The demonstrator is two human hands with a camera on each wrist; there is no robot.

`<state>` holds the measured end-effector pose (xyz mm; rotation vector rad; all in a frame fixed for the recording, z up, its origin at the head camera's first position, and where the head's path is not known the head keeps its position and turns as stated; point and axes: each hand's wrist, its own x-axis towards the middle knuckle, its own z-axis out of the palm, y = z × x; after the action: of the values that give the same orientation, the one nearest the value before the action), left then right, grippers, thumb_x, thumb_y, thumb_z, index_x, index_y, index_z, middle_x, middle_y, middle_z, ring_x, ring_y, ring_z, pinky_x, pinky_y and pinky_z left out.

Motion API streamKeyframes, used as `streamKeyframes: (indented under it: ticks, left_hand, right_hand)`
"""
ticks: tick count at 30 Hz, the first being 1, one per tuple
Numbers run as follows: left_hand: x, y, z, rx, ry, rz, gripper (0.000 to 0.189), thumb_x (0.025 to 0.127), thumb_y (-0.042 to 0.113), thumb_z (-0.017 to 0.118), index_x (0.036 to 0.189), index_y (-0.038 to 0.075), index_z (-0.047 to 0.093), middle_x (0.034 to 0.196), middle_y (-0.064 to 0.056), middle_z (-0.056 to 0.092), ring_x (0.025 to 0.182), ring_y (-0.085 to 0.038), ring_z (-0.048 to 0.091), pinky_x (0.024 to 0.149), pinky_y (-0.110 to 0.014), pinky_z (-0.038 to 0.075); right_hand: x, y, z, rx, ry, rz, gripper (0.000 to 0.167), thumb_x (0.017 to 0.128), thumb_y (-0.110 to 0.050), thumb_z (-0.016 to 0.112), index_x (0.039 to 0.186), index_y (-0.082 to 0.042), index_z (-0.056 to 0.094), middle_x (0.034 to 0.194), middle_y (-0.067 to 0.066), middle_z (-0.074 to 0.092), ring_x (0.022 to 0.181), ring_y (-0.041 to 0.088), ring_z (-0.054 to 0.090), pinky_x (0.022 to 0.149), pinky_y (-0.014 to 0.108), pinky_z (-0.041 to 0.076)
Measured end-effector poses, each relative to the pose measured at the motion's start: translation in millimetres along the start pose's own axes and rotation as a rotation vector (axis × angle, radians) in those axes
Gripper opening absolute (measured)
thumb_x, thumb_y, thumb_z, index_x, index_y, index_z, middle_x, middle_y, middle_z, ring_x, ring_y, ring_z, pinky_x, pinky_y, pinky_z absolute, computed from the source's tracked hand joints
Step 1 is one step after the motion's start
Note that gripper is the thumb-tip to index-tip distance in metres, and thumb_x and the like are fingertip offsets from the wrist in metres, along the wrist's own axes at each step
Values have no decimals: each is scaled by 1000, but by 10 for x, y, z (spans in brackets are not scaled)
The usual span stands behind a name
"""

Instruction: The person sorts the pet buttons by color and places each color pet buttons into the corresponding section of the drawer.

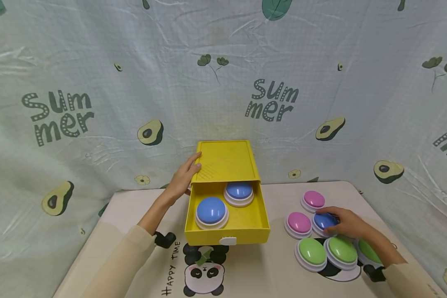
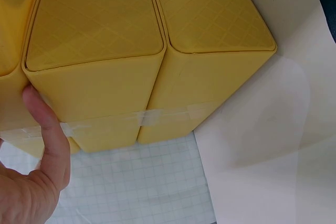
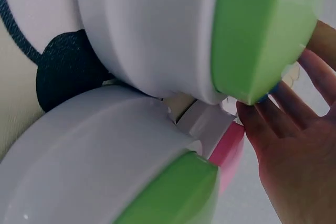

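Note:
A yellow drawer unit (image 1: 227, 161) has its bottom drawer (image 1: 227, 236) pulled out, with two blue push buttons on white bases inside, a nearer one (image 1: 210, 210) and a farther one (image 1: 239, 190). My left hand (image 1: 182, 178) rests against the unit's left side, its fingertips at the top edge; in the left wrist view a straight finger (image 2: 50, 129) lies along the yellow wall. On the right, my right hand (image 1: 344, 221) grips another blue push button (image 1: 322, 221) from above, fingers at its far side and thumb nearer. Green buttons mostly hide that blue button in the right wrist view.
Around the right hand stand a far pink button (image 1: 314, 199), a nearer pink button (image 1: 299, 222) and green buttons (image 1: 312, 251), (image 1: 342, 248), (image 1: 370, 251). A printed cloth (image 1: 223, 103) hangs behind the table, whose mat (image 1: 149, 273) shows a panda.

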<state>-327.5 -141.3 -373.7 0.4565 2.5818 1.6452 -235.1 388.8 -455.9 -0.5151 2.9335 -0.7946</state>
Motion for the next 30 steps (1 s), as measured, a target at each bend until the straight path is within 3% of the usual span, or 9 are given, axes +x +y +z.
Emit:
streamKeyframes:
  ticks: [11,20,30]
  left_hand:
    - [-7,3,-1,0,4,2,60,107,53,40,164,38,26,167,-15,30,128,-46,54,67,-47,65]
    - [2,7,14,-17,5,4,60,107,52,41,164,38,27,167,-14,31,125,-46,56,66,-49,65]
    - [-3,6,1,-26,8,2,59,107,52,42,163,38,28,166,-15,33,126,-46,56,69,-55,64]
  right_hand:
    - [13,-11,25,-20,-7,12,57,83,-22,85,134,-5,66,137,27,62,125,54,56,102,72,47]
    - [13,-22,-34,-18,47,-29,56,82,-17,86,132,-2,66,134,27,64,121,52,59,98,69,51]
    - [83,-241,-250,-94,104,-134,53,83,-19,85,131,-6,66,132,22,67,118,47,63,94,58,58]
